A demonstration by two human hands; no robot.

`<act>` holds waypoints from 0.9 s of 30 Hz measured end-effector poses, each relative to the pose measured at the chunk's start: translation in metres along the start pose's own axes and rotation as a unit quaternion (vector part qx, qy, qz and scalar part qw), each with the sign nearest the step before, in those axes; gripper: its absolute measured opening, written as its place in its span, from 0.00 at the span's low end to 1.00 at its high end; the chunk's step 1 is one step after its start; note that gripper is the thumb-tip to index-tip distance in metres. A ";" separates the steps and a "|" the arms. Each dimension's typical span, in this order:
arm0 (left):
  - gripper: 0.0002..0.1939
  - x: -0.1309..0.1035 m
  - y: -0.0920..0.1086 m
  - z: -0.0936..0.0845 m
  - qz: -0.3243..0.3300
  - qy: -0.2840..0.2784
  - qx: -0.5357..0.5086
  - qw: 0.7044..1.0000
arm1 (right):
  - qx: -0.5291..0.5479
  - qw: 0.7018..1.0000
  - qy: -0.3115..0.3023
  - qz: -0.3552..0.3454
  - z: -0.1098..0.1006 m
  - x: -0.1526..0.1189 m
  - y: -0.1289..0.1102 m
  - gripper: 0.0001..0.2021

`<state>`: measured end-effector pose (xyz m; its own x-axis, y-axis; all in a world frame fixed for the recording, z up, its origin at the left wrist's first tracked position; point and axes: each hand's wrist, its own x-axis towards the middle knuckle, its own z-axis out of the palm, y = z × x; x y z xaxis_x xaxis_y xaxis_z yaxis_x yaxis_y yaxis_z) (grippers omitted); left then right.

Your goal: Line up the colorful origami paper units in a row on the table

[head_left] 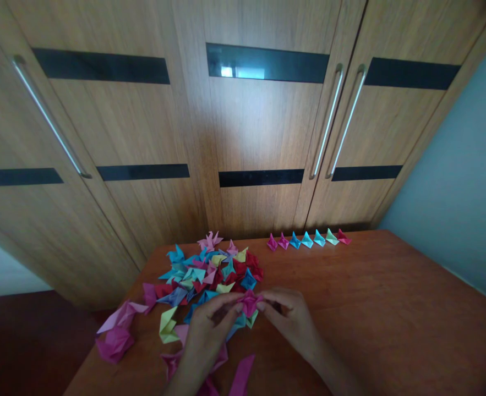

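A small magenta origami piece (250,303) is held up between my two hands over the near middle of the table. My left hand (212,324) pinches its left side between thumb and fingers. On its right side, my right hand (290,313) grips it the same way. Behind and left of my hands spreads a heap of folded paper pieces (197,275) in blue, red, pink, yellow and purple. Partly hidden by my left forearm, more magenta folded paper (241,374) lies close to me.
Along the table's back edge stands a row of small folded pieces (307,240) in magenta, blue, pale green and red. Pink folded paper (116,341) rests by the left edge of the brown table (391,319). A wooden wardrobe (259,121) with metal handles rises behind.
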<state>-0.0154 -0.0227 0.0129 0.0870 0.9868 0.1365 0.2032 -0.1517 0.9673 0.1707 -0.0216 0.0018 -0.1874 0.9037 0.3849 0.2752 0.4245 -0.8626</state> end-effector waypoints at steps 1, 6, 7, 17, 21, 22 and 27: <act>0.08 0.000 0.000 -0.001 0.006 -0.001 0.005 1.000 | -0.001 1.000 -0.001 -0.002 0.000 0.000 0.000 0.11; 0.07 0.001 0.000 -0.004 0.058 -0.010 0.030 0.998 | -0.016 1.000 -0.010 -0.008 -0.003 0.000 0.000 0.10; 0.07 0.001 0.000 -0.004 0.073 -0.011 0.041 0.996 | -0.015 1.000 -0.010 -0.008 -0.003 0.000 0.000 0.10; 0.06 0.003 0.000 -0.007 0.131 -0.009 0.144 0.981 | 0.034 0.999 0.006 0.035 -0.003 -0.001 0.008 0.12; 0.06 0.003 -0.004 -0.010 0.140 0.021 0.177 0.974 | 0.033 0.996 0.038 0.069 -0.004 0.000 0.020 0.13; 0.06 0.003 -0.005 -0.011 0.148 0.030 0.190 0.970 | 0.030 0.996 0.038 0.071 -0.004 0.000 0.021 0.13; 0.07 0.004 -0.012 -0.011 0.226 0.046 0.258 0.938 | -0.007 0.998 0.014 0.059 0.000 -0.001 0.020 0.13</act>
<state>-0.0286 -0.0162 0.0045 0.1971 0.8125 0.5486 0.6128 -0.5389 0.5780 0.1765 -0.0140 -0.0162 -0.1258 0.9487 0.2902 0.3077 0.3154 -0.8977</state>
